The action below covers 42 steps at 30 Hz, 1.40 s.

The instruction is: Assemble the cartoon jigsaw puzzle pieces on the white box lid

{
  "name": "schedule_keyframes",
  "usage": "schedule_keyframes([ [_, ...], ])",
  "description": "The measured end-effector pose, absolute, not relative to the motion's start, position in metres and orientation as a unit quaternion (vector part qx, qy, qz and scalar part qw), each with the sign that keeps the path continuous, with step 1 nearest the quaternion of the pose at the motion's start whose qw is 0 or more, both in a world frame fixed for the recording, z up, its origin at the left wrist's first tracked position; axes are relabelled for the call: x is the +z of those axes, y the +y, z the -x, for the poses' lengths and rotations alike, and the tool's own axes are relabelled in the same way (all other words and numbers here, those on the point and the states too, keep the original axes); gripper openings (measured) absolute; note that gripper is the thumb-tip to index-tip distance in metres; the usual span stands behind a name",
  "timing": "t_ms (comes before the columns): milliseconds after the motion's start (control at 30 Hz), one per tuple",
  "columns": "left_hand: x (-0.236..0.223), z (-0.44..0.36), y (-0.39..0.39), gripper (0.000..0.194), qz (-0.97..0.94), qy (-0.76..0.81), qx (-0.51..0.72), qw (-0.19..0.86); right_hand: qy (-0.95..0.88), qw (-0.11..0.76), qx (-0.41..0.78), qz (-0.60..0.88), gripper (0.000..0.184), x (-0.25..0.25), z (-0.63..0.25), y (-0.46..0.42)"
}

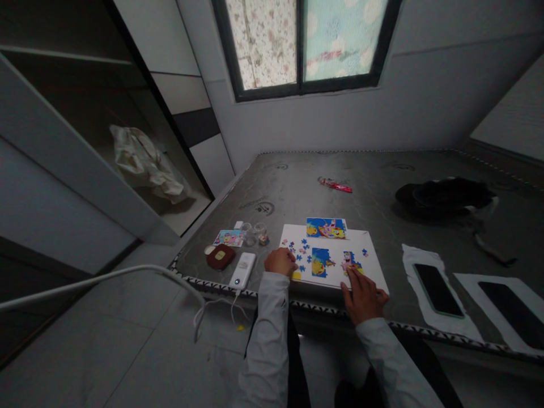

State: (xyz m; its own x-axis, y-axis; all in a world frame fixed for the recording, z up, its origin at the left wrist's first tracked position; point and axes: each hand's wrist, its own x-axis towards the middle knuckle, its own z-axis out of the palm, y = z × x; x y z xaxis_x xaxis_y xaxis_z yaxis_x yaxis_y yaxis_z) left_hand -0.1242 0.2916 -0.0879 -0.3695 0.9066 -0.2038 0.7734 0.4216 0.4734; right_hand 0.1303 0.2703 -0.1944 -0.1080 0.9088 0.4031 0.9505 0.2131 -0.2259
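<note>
The white board (376, 271) lies at the front edge of the grey-covered bed (293, 187), under both hands. At the board's near left corner is the left hand (280, 260), fingers curled in beside the loose jigsaw pieces (303, 250); whether they pinch one cannot be told. Just beside it, on the board's near edge, sits a yellow piece (296, 275). At the board's near right part, the right hand (364, 294) has its thumb apart and its fingers slightly spread, the foremost reaching the lower edge of the smaller joined puzzle section (351, 263).

Left of the board lie a white power bank (243, 270) with a cable plugged in and, farther left, a brown case (220, 256). Right of the board, a dark-screened smartphone (438, 290) rests on white paper, with a second phone (512, 311) farther right.

On the middle of the board is the larger joined puzzle section (319, 263), between the loose pieces and the smaller section. A few blue pieces (364, 253) lie near the board's right edge. A cartoon picture card (326, 228) overlaps its far edge. Beyond the board's left side are small clear containers (260, 234) and a pink-and-blue card (230, 238).

Well beyond the board lies a red wrapper (335, 185); to its right, a black bag-like item (446, 195). Farthest is the window (300, 45).
</note>
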Motion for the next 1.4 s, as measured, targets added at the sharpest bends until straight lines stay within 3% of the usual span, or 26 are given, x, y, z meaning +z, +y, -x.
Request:
schedule_keyframes([
  [100, -0.087, 0.126, 0.293, 0.014, -0.470, 0.845, 0.179, 0.181, -0.744, 0.238, -0.043, 0.623, 0.050, -0.194, -0.130, 0.270],
  [267, -0.094, 0.133, 0.295, 0.018, -0.433, 0.869, 0.194, 0.138, -0.745, 0.234, -0.033, 0.624, 0.051, -0.193, -0.131, 0.270],
  [433, -0.105, 0.137, 0.296, 0.025, -0.428, 0.872, 0.191, 0.144, -0.745, 0.231, -0.031, 0.625, 0.051, -0.195, -0.132, 0.271],
  [1167, -0.110, 0.129, 0.304, 0.011, -0.416, 0.868, 0.226, 0.153, -0.742, 0.249, -0.045, 0.620, 0.049, -0.197, -0.132, 0.271],
  [1400, -0.112, 0.127, 0.301, 0.020, -0.420, 0.866, 0.239, 0.129, -0.743, 0.235, -0.040, 0.626, 0.050, -0.193, -0.131, 0.270],
])
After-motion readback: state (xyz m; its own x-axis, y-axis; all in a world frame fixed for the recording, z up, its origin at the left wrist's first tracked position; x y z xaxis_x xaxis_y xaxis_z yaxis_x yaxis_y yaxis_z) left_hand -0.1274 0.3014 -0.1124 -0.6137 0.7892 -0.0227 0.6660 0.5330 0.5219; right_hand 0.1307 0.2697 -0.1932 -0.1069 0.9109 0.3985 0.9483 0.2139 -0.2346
